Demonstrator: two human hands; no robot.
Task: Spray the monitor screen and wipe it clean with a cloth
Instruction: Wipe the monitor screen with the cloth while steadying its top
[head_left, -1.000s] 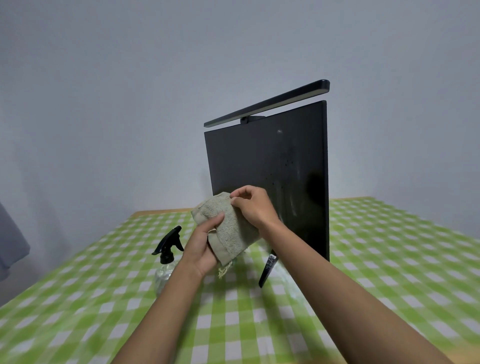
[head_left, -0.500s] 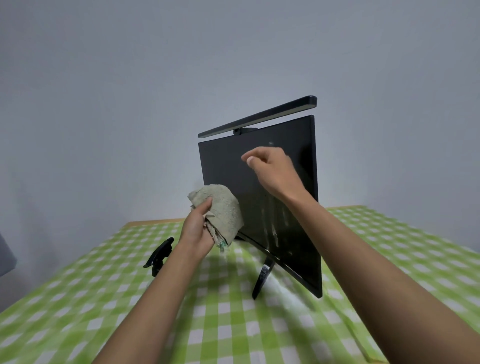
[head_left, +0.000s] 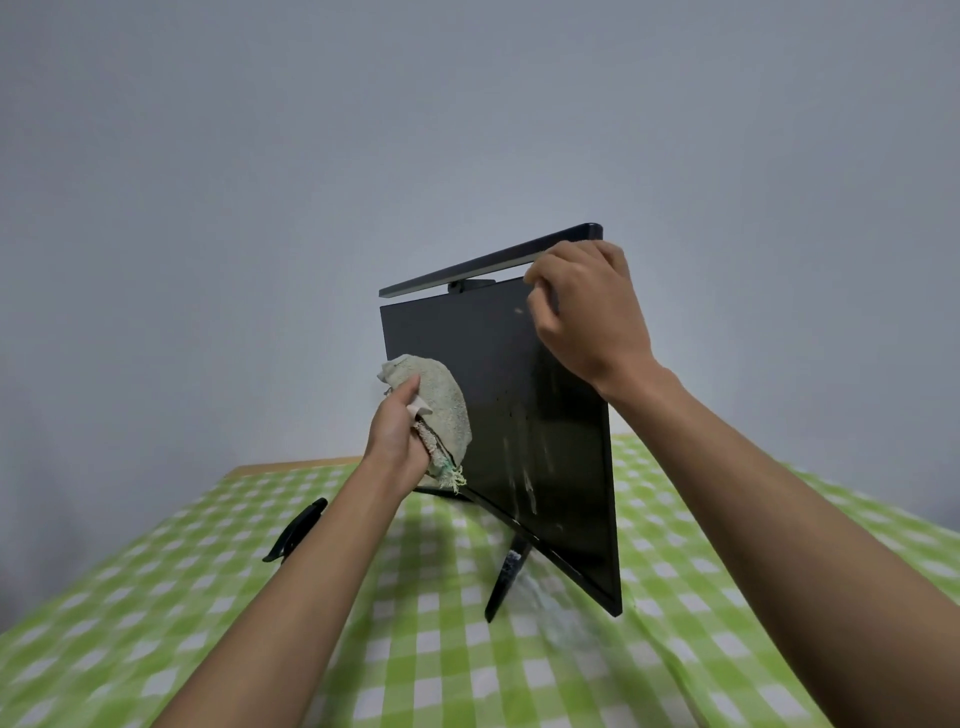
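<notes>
Monitor screen (head_left: 498, 395), streaked at frame centre, awaits wiping: left hand (head_left: 397, 436) clamps the cloth (head_left: 441, 400), right hand (head_left: 587, 312), fingers curled, steadies its top edge.

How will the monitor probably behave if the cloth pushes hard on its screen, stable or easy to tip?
The monitor probably tips or slides easily: it looks thin, and only one slim stand leg shows beneath it. The right hand at its top corner seems meant to brace it. The left hand holds the cloth, likely soft enough to spread pressure.
</notes>
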